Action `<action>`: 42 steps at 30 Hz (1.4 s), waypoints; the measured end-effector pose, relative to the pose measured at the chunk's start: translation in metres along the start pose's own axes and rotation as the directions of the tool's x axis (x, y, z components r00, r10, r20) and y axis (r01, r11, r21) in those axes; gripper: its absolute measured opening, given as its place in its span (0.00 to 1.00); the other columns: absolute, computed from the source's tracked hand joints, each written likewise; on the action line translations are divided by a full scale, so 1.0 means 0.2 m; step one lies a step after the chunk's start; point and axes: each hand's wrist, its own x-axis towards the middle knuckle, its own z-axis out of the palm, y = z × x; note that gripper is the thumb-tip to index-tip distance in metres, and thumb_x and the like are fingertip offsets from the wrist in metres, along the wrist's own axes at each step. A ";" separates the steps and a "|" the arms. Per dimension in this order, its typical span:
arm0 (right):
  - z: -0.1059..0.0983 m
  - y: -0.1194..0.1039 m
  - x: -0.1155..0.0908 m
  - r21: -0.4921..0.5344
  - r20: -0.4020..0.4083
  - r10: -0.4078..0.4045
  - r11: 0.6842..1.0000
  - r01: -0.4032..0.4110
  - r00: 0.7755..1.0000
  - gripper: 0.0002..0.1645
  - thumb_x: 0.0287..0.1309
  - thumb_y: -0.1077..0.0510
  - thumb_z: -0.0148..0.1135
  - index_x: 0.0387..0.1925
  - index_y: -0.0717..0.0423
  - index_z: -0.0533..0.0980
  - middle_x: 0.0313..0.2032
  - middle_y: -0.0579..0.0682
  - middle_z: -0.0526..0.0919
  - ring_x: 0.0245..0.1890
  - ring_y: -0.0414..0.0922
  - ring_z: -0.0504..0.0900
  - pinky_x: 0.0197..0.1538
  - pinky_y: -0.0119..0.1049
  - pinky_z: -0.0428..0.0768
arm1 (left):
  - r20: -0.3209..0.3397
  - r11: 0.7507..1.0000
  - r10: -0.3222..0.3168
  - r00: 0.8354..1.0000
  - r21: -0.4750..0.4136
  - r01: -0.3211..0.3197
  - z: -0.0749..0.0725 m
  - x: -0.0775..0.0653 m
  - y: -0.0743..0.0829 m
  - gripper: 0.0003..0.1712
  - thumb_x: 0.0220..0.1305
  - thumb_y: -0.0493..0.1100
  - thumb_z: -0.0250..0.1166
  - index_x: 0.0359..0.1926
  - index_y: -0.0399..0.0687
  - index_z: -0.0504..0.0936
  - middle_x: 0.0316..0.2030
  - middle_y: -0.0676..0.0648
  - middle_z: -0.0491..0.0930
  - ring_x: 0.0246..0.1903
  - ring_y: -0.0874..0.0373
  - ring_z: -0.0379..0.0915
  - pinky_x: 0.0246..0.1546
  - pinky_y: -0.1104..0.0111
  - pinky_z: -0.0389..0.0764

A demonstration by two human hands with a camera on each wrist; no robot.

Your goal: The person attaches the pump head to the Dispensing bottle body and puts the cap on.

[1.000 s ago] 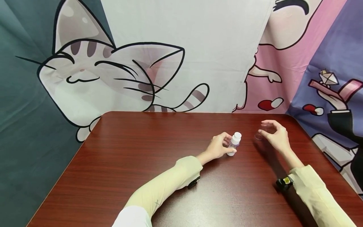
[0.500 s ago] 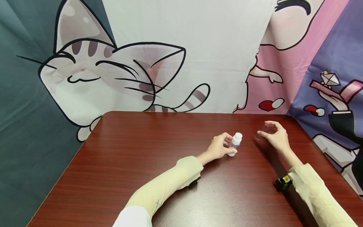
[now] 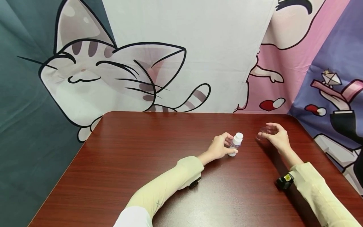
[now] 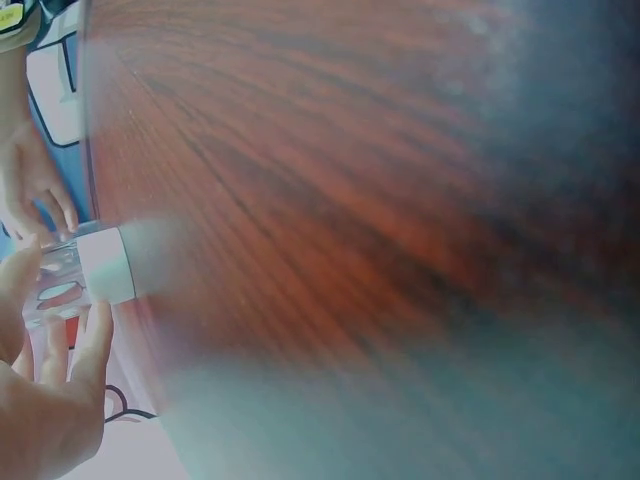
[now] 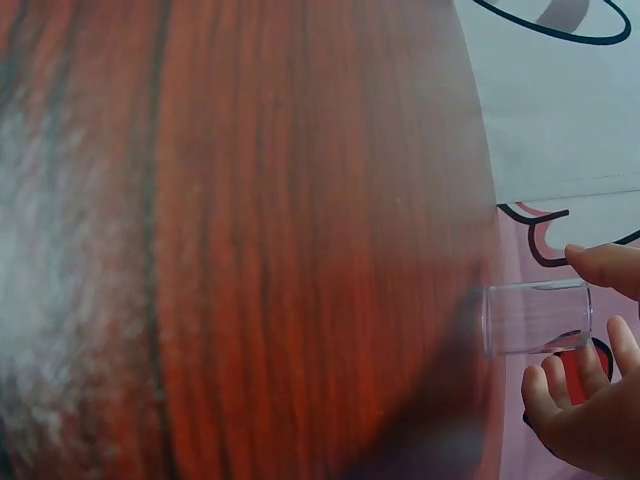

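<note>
My left hand holds a small clear bottle with a white cap and a white lower end. It stands upright on the table, thumb across its near side and fingers behind. To the right, my right hand is held around a clear plastic cylinder, like a little cup. That cylinder stands with one end at the tabletop. In the right wrist view the thumb shows a gap from its wall, and the other fingers are on its opposite side.
A glossy reddish-brown wooden table lies beneath both hands. Behind its far edge hangs a cartoon cat cloth, with pink and blue printed cloth to the right. Dark devices are strapped to the wrists.
The gap between my right thumb and fingers has widened slightly, and that hand has moved a little right and down. The bottle, the left hand and the clear cylinder keep nearly the same places.
</note>
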 end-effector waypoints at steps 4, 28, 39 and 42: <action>0.00 0.01 0.00 -0.035 0.004 0.023 0.999 -0.023 1.000 0.25 0.46 0.62 0.74 0.45 0.43 0.73 0.28 0.19 0.75 0.30 0.19 0.74 0.34 0.13 0.70 | 0.006 1.000 0.001 1.000 0.002 -0.001 0.00 0.00 0.00 0.27 0.49 0.42 0.76 0.49 0.40 0.76 0.43 0.44 0.84 0.39 0.58 0.83 0.43 0.77 0.80; 0.03 -0.02 0.01 -0.122 0.022 0.191 0.975 -0.187 0.981 0.31 0.49 0.58 0.72 0.54 0.64 0.70 0.23 0.17 0.71 0.27 0.20 0.70 0.33 0.18 0.68 | 0.007 1.000 -0.008 1.000 -0.008 0.008 0.00 0.00 0.00 0.27 0.49 0.41 0.76 0.49 0.40 0.76 0.44 0.44 0.84 0.39 0.58 0.83 0.44 0.76 0.80; 0.02 -0.02 0.01 -0.193 0.013 0.226 0.956 -0.220 0.974 0.34 0.49 0.52 0.72 0.56 0.62 0.71 0.22 0.18 0.69 0.27 0.20 0.68 0.40 0.24 0.67 | 0.007 1.000 -0.007 1.000 -0.005 0.007 0.00 0.00 0.01 0.27 0.49 0.41 0.76 0.49 0.40 0.76 0.43 0.43 0.84 0.39 0.58 0.83 0.44 0.76 0.80; 0.03 -0.03 0.01 -0.208 0.004 0.210 0.957 -0.204 0.978 0.34 0.48 0.52 0.73 0.55 0.61 0.73 0.22 0.19 0.69 0.27 0.20 0.68 0.39 0.24 0.67 | 0.007 1.000 -0.009 1.000 -0.005 0.009 0.00 0.00 0.01 0.27 0.49 0.41 0.76 0.49 0.40 0.76 0.43 0.44 0.84 0.39 0.59 0.83 0.44 0.76 0.80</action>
